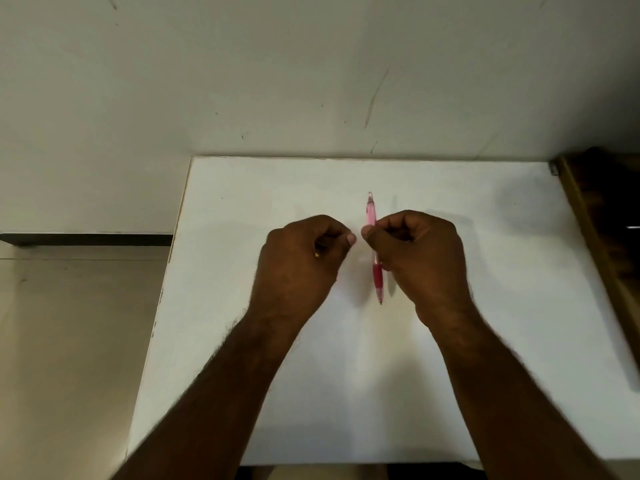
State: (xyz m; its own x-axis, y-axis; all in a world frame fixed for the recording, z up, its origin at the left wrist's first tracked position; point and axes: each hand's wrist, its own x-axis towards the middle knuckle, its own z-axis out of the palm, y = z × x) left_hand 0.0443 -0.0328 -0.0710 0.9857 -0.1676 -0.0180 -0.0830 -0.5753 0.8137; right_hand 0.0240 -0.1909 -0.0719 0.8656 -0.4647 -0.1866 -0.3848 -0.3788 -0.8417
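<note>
A pink pen with a clear barrel and a red grip is held above the white table, its tip pointing toward me. My right hand grips it around the middle, fingers and thumb curled round the barrel. My left hand hovers just left of the pen, apart from it, with its fingers curled into the palm. A tiny yellowish piece peeks out from under those fingers; the rest of it is hidden.
The table's far edge meets a scuffed pale wall. A dark wooden frame runs along the table's right side. Beyond the table's left edge lies a tan floor.
</note>
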